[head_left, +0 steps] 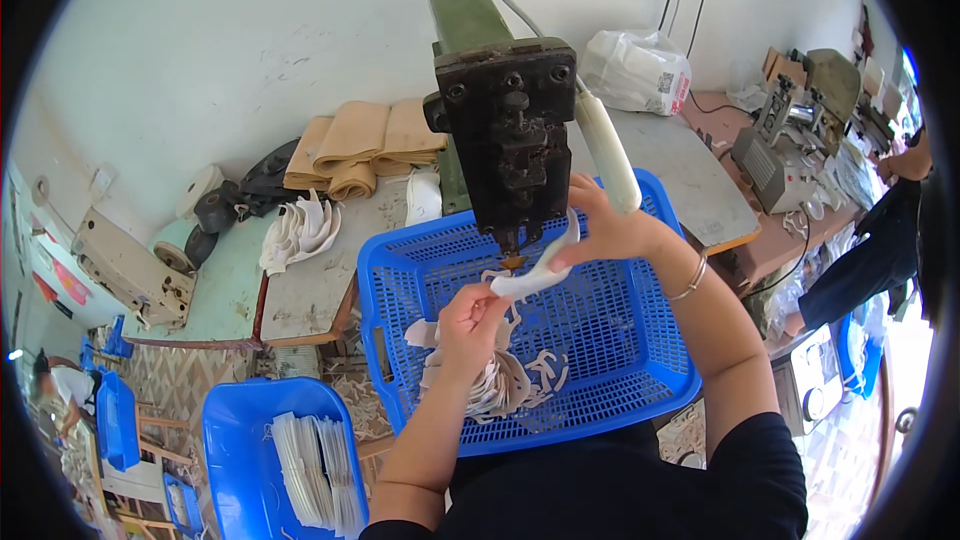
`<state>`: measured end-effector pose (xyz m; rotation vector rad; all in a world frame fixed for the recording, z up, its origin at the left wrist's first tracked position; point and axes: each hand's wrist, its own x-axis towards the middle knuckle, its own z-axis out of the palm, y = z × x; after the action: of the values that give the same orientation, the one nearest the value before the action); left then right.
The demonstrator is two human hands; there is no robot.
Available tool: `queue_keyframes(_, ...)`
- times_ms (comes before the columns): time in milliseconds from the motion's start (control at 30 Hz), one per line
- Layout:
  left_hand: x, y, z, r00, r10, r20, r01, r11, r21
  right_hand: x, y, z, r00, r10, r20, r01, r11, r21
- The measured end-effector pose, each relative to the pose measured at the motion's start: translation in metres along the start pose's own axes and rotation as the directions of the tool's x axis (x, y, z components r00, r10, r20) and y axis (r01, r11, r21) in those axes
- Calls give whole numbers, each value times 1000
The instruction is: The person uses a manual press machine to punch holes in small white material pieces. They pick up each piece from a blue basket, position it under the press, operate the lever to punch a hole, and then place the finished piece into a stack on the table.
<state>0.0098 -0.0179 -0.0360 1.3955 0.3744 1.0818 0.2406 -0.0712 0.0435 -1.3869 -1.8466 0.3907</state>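
Observation:
Both my hands hold a curved white piece of sheet material [540, 277], close to the small tip of a green and black machine [515, 140]. My left hand [472, 328] pinches its left, near end. The thumb and fingers of my right hand [612, 225] grip the far right end, and a bracelet circles that wrist. Below them sits a blue plastic basket [610, 380] with slotted walls. Inside the basket, partly behind my left hand, lie a pile of similar white pieces [500, 385] and thin cut strips [547, 368].
A blue tub [235, 440] with stacked white pieces stands at lower left. Tan folded sheets [365, 140] and white curved pieces [300, 232] lie on the left tables. A white handle [607, 155] hangs right of the machine head. Another person [875, 230] is at far right.

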Motion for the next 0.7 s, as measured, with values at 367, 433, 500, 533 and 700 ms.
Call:
queue_keyframes(367, 1, 15, -23, 881, 467, 75, -392, 631, 670, -53, -18, 84, 901, 420, 110, -389, 666, 637)
queue_keyframes(433, 2, 30, -6, 883, 399, 247, -420, 438, 795, -47, -25, 91, 901, 430, 54, -360, 673, 646)
queue_keyframes(500, 10, 36, -1, 881, 351, 317, -440, 360, 823, -41, -32, 96, 898, 439, 12, -331, 657, 678)
queue_keyframes(533, 15, 39, -3, 883, 352, 311, -440, 390, 809, -38, -35, 99, 894, 447, 2, -318, 633, 706)
queue_keyframes(700, 40, 54, -4, 898, 292, 329, -431, 428, 795, -27, -44, 110, 859, 511, -37, -240, 464, 853)
